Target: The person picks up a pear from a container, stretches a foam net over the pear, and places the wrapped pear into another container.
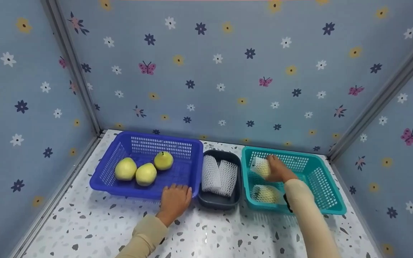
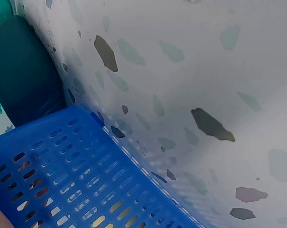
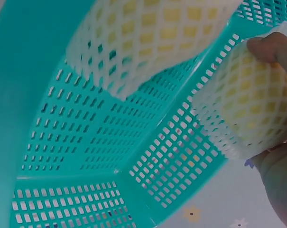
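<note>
My right hand (image 1: 277, 169) holds a yellow-green pear in a white foam net (image 1: 261, 167) inside the teal basket (image 1: 330, 186), near its left end. Thumb and fingers grip the netted pear (image 3: 252, 97) in the right wrist view. A second netted pear (image 1: 266, 194) lies nearer the front of that basket. My left hand (image 1: 176, 201) rests at the front rim of the blue basket (image 1: 120, 191), its fingertips over the edge. Three bare pears, one of them the pear with a stem (image 1: 163, 160), sit in the blue basket.
Between the baskets stands a dark grey tray (image 1: 218, 204) with white foam nets (image 1: 210, 173) in it. The speckled white tabletop (image 1: 206, 236) extends in front. Flower-patterned panels (image 1: 221, 71) close off the back and both sides.
</note>
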